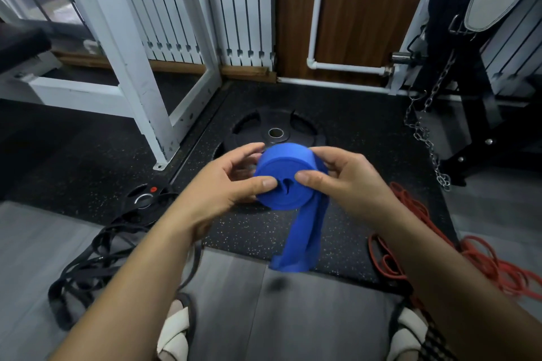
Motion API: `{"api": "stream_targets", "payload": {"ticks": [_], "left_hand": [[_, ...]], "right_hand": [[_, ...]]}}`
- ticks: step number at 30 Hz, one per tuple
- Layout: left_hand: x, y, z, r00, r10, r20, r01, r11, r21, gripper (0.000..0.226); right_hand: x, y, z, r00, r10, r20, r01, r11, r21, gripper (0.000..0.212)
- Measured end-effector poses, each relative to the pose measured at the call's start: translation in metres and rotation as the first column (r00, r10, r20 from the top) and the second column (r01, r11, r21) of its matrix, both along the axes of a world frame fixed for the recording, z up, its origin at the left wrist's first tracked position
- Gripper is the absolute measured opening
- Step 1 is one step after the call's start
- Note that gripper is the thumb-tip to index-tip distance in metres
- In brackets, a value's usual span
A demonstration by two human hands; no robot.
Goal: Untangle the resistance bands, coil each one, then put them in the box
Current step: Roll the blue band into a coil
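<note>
Both hands hold one blue resistance band (pixel 286 176) that is rolled up into a fat round coil. The left hand (pixel 223 184) curls around the left side of the coil, with its thumb pressed on the flat face near the middle. The right hand (pixel 346 179) curls around the right side, and its thumb presses on the face too, just beside the other thumb. The two thumb tips almost meet over the small twisty hole in the middle of the roll. A loose end of the blue band hangs down from under the coil, below the right hand, and its tip looks blurry.

The coil is up in the air, over a dark speckled rubber mat (pixel 352 132). Right behind the coil, a big black weight plate (pixel 275 129) lies flat on the mat. To the left of the coil, a messy pile of black bands (pixel 96 261) lies on the grey floor, and a smaller black plate (pixel 143 198) sits at the far end of that pile. To the right of the coil, a tangle of red bands (pixel 481 258) lies partly on the mat and partly on the floor. Far behind the coil on the left stands a white metal rack (pixel 132 67). Far to the right a metal chain (pixel 425 132) hangs down. Below the coil, two feet in pale sandals (pixel 176 331) show at the bottom.
</note>
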State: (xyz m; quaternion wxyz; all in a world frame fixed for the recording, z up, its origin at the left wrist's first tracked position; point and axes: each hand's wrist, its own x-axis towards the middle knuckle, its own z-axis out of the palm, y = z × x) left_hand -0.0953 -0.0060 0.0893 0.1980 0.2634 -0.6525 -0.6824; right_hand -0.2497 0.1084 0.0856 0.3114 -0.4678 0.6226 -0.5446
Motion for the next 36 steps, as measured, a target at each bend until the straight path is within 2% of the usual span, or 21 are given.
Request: {"api": "stream_targets", "payload": {"ticks": [1, 3, 6, 8, 11, 15, 16, 18, 19, 21, 24, 26, 28, 30, 32, 34, 36], "left_hand": [[0.0, 0.0, 0.0, 1.0, -0.022, 0.015, 0.022, 1.0, -0.021, 0.046], [-0.003, 0.004, -0.002, 0.998, -0.041, 0.036, 0.044, 0.997, -0.058, 0.038], [-0.007, 0.009, -0.004, 0.998, 0.051, -0.039, -0.052, 0.998, -0.039, 0.032], [-0.009, 0.011, -0.002, 0.987, 0.105, -0.123, -0.099, 0.994, 0.054, 0.029], [-0.012, 0.013, -0.002, 0.956, 0.183, -0.228, -0.131, 0.965, 0.225, 0.031], [-0.015, 0.019, -0.007, 0.946, 0.205, -0.251, -0.11, 0.932, 0.345, 0.038], [-0.014, 0.017, -0.007, 0.959, 0.181, -0.22, -0.107, 0.944, 0.311, 0.037], [-0.011, 0.009, -0.004, 0.989, 0.091, -0.117, -0.08, 0.992, 0.1, 0.041], [-0.009, 0.004, -0.002, 0.996, 0.048, -0.071, -0.049, 0.999, -0.009, 0.048], [-0.008, -0.002, -0.001, 0.999, -0.005, -0.034, 0.001, 0.993, -0.118, 0.05], [-0.014, 0.005, -0.007, 0.997, 0.014, -0.078, -0.026, 0.988, -0.155, 0.036], [-0.017, 0.009, -0.01, 0.987, 0.076, -0.142, -0.089, 0.992, -0.088, 0.03], [-0.018, 0.011, -0.007, 0.973, 0.127, -0.19, -0.137, 0.99, -0.039, 0.032], [-0.016, 0.009, 0.0, 0.947, 0.206, -0.248, -0.209, 0.978, 0.015, 0.03], [-0.011, 0.002, 0.011, 0.902, 0.289, -0.322, -0.273, 0.957, 0.093, 0.028], [-0.004, -0.005, 0.019, 0.859, 0.354, -0.37, -0.313, 0.935, 0.169, 0.026], [0.003, -0.01, 0.024, 0.824, 0.407, -0.395, -0.326, 0.91, 0.257, 0.024]], "right_hand": [[0.0, 0.0, -0.002, 0.996, 0.008, -0.09, -0.005, 0.999, 0.039, 0.02], [0.002, -0.001, -0.004, 0.99, 0.028, -0.14, -0.019, 0.998, 0.066, 0.023], [0.003, -0.003, 0.0, 0.998, 0.041, 0.037, -0.04, 0.999, -0.02, 0.027], [0.001, -0.002, 0.003, 0.982, 0.05, 0.18, -0.04, 0.997, -0.059, 0.032], [0.002, -0.003, 0.0, 0.969, 0.06, 0.24, -0.046, 0.997, -0.063, 0.039], [0.003, -0.004, -0.001, 0.942, 0.051, 0.333, -0.02, 0.995, -0.097, 0.037], [0.002, -0.003, 0.0, 0.941, 0.058, 0.333, -0.028, 0.995, -0.094, 0.034], [0.002, -0.002, 0.0, 0.948, 0.078, 0.308, -0.057, 0.995, -0.077, 0.027], [0.002, -0.003, -0.002, 0.956, 0.086, 0.28, -0.072, 0.995, -0.062, 0.024], [0.007, -0.005, -0.006, 0.975, 0.109, 0.191, -0.107, 0.994, -0.021, 0.022], [0.012, -0.006, -0.011, 0.982, 0.115, 0.151, -0.117, 0.993, 0.006, 0.021], [0.012, -0.007, -0.009, 0.971, 0.102, 0.218, -0.1, 0.995, -0.02, 0.023], [0.009, -0.007, -0.01, 0.96, 0.075, 0.271, -0.068, 0.997, -0.037, 0.038], [0.002, -0.007, -0.016, 0.972, 0.031, 0.233, -0.042, 0.998, 0.043, 0.067], [-0.005, -0.004, -0.024, 0.982, 0.023, 0.188, -0.065, 0.974, 0.217, 0.09], [-0.012, 0.0, -0.036, 0.989, 0.055, 0.138, -0.107, 0.907, 0.408, 0.089], [-0.018, 0.004, -0.053, 0.994, 0.108, -0.03, -0.071, 0.815, 0.576, 0.067]]}}
